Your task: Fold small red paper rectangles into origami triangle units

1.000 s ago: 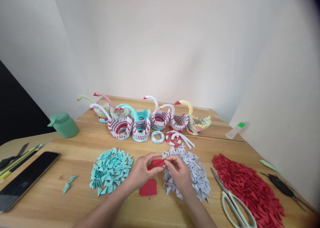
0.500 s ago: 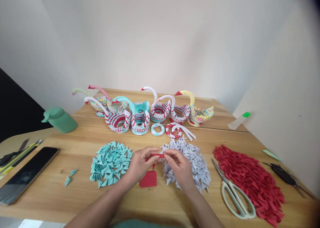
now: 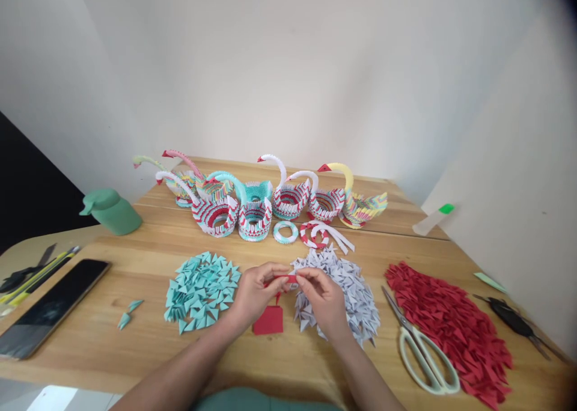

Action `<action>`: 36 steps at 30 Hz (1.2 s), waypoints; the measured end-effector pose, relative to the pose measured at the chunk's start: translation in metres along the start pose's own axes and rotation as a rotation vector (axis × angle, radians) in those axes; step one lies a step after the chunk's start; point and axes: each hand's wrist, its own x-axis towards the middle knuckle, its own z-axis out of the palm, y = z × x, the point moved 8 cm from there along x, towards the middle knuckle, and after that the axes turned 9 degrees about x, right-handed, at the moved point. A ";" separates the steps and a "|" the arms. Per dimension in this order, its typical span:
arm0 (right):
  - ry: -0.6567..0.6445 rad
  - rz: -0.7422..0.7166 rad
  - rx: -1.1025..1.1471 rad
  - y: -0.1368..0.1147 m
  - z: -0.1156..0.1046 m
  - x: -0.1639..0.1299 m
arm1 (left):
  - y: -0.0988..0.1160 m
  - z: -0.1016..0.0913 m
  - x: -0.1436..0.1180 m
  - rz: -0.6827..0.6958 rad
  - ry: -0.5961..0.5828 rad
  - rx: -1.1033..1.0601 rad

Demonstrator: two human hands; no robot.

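Observation:
Between my two hands is a small folded strip of red paper (image 3: 285, 279), pinched at both ends. My left hand (image 3: 258, 291) grips its left end with thumb and fingertips. The right end is pinched by my right hand (image 3: 323, 297), which hovers over a pile of white folded paper triangles (image 3: 356, 288). Just below the fingers, a red paper square (image 3: 268, 321) lies on the wooden table (image 3: 216, 363). To the left of my left hand sits a pile of turquoise paper triangles (image 3: 202, 291).
Several paper swans (image 3: 215, 216) stand at the back, with a paper ring (image 3: 285, 232) before them. On the right lie scissors (image 3: 426, 351), a red triangle pile (image 3: 451, 333) and a black-handled tool (image 3: 511, 316). A phone (image 3: 51, 309) and a green pot (image 3: 112, 211) are left.
My hands keep their pinch on the red strip, which looks slightly shifted between the fingertips. The whole view has moved a little.

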 end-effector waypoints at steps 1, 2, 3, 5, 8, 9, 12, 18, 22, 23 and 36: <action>0.001 0.001 -0.004 0.000 0.000 0.000 | 0.000 0.000 0.000 0.000 0.000 0.005; 0.004 0.001 -0.008 0.000 0.000 0.000 | 0.001 0.000 0.000 0.003 -0.003 0.012; 0.007 0.003 -0.010 0.000 -0.001 0.000 | 0.001 0.001 -0.001 0.007 -0.008 0.021; 0.013 0.006 -0.009 -0.001 -0.001 0.000 | 0.003 0.001 -0.001 0.018 -0.015 0.033; 0.012 -0.001 -0.005 -0.002 -0.001 0.000 | 0.002 0.002 -0.001 0.004 -0.022 0.017; 0.011 -0.004 -0.006 -0.003 -0.001 0.000 | 0.000 0.004 0.000 -0.016 -0.032 0.002; 0.005 -0.008 -0.019 -0.003 -0.001 0.001 | -0.008 0.010 0.001 -0.112 -0.089 -0.040; -0.007 0.005 -0.037 0.002 -0.001 -0.002 | -0.016 0.014 0.001 -0.188 -0.129 0.004; -0.042 0.062 0.041 0.008 0.001 -0.001 | -0.013 0.012 0.000 -0.187 -0.118 -0.029; -0.057 0.085 0.061 0.009 0.002 -0.001 | -0.012 0.011 0.000 -0.187 -0.113 -0.042; -0.164 0.178 0.000 0.013 0.013 -0.004 | -0.014 0.014 0.001 -0.192 -0.111 -0.083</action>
